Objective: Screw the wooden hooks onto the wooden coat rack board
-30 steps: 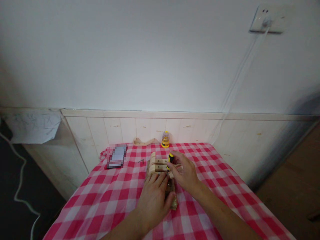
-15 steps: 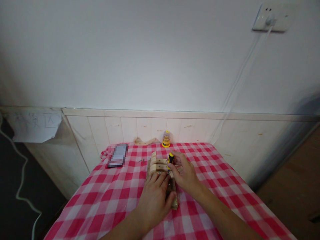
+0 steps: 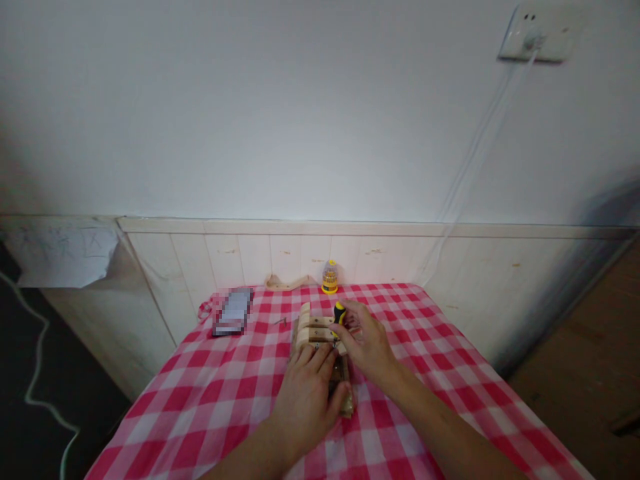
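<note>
My right hand (image 3: 369,339) pinches a small yellow-and-black screwdriver (image 3: 339,312), held nearly upright over a wooden assembly (image 3: 319,322). That assembly has several pale slats with rounded raised left ends and dark screw holes, set side by side on a longer base. The screwdriver's tip is too small and hidden by fingers to make out. Pressing on the near slats, my left hand (image 3: 309,383) has its fingers bent over the wood and its thumb along the base's right side. It covers much of the near half.
On the checked tablecloth (image 3: 210,393), a blurred phone-like slab (image 3: 233,313) lies left and a small L-shaped metal piece (image 3: 281,322) nearer the wood. Against the panelled wall stand a yellow-capped bit case (image 3: 330,277) and a curved wooden strip (image 3: 287,285).
The view has shifted slightly. Both hands keep nearly the same places on the wood and screwdriver, and the screwdriver handle's tilt looks almost unchanged.
</note>
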The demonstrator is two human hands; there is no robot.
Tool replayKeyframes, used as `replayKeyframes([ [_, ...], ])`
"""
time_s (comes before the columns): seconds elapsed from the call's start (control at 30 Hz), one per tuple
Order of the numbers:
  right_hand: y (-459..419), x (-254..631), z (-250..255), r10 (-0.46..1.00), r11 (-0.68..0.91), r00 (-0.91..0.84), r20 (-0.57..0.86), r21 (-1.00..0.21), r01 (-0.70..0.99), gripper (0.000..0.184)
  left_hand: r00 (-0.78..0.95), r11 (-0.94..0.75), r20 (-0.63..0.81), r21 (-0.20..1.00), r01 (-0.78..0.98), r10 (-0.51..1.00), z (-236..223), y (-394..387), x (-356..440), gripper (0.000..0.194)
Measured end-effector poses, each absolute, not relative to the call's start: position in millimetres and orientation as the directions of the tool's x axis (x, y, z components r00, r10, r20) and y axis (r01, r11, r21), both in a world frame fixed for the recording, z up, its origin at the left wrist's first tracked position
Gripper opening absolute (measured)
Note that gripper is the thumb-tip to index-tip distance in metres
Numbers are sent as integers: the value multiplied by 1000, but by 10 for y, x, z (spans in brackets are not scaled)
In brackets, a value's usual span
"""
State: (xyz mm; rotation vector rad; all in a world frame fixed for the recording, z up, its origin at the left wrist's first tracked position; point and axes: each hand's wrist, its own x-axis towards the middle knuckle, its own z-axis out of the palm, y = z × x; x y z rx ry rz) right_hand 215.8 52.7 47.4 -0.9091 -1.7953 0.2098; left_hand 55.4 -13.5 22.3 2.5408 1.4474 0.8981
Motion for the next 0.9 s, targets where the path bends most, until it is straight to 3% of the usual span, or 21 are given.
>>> replayKeyframes([
  [0.37,542,2173,451,653,696,-135,745,-521,494,42,383,-559,464,334,759,799,205,-130,558,43],
  [0.9,429,2135,470,525,785,-311,793,-309,537,58,387,-571,462,373,731,798,196,-122,548,40],
])
